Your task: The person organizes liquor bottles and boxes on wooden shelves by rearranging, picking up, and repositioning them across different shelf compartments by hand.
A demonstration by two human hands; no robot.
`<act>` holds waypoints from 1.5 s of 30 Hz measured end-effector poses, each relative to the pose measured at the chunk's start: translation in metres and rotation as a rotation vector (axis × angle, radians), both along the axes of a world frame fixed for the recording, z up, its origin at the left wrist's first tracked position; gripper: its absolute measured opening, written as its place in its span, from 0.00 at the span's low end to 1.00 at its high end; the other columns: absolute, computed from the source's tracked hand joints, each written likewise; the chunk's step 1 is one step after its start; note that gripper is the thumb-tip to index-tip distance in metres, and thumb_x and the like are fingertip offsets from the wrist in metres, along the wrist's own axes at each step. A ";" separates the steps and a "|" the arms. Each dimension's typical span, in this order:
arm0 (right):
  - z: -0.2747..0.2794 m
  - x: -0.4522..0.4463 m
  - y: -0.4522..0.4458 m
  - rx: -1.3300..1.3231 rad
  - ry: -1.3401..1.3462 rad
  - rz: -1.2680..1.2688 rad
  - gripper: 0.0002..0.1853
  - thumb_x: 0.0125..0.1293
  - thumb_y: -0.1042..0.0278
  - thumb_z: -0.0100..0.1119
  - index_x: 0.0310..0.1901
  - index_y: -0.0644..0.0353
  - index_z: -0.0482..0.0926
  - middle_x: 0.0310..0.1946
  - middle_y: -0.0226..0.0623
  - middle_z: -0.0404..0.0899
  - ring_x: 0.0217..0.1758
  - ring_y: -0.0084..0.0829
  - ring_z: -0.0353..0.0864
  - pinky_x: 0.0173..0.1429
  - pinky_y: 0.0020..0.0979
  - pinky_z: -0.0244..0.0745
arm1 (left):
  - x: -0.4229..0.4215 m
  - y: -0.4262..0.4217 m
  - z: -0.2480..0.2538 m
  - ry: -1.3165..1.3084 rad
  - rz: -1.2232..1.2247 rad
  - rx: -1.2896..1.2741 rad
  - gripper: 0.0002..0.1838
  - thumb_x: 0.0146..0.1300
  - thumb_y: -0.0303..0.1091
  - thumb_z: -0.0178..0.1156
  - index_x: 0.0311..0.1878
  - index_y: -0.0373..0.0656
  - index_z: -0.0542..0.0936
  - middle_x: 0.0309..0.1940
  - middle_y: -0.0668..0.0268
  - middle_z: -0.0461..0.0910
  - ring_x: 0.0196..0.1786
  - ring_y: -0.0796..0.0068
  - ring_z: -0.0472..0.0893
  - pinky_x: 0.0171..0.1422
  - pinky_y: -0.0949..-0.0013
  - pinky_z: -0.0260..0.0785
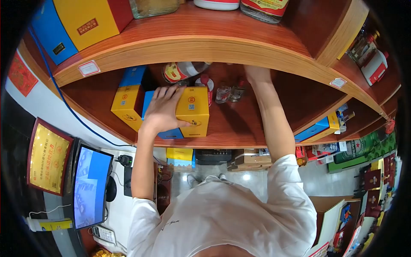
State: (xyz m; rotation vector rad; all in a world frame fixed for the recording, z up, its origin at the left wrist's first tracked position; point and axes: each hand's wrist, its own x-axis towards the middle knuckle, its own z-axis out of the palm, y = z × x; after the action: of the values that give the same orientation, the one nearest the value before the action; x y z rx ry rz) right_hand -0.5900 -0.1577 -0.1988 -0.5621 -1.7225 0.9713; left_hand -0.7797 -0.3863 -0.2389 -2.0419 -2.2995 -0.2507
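My left hand (164, 110) lies over a yellow and blue box (195, 109), its fingers over the top and the thumb along the front face. This box stands at the front of the wooden shelf (239, 138), against another yellow and blue box (127, 103) on its left. My right hand (257, 75) reaches deep into the same shelf; its fingers are hidden behind the upper shelf's edge. Between the hands are two small clear glass bottles (223, 94), a red-and-white bottle (206, 83) and a larger bottle with a red and yellow label (176, 72).
The upper shelf (205, 43) runs close above both hands, with boxes (92, 25) and bottles (265, 8) on it. A blue cable (60, 92) hangs at the left. Below are a monitor (90, 186), cartons (249, 160) and, at right, an open carton (329, 218).
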 end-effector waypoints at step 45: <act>-0.089 0.104 0.093 0.406 -0.641 -0.594 0.23 0.60 0.62 0.70 0.58 0.48 0.83 0.55 0.49 0.85 0.57 0.58 0.83 0.56 0.52 0.81 | 0.004 0.000 0.004 -0.064 -0.009 0.062 0.64 0.34 0.54 0.84 0.78 0.43 0.67 0.74 0.51 0.70 0.74 0.45 0.65 0.83 0.52 0.54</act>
State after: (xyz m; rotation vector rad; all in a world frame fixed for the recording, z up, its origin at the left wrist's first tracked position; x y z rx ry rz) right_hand -0.4857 -0.0645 -0.2881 -1.1043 -2.0437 -0.0026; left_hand -0.7758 -0.3866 -0.2353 -2.0436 -2.2885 -0.3883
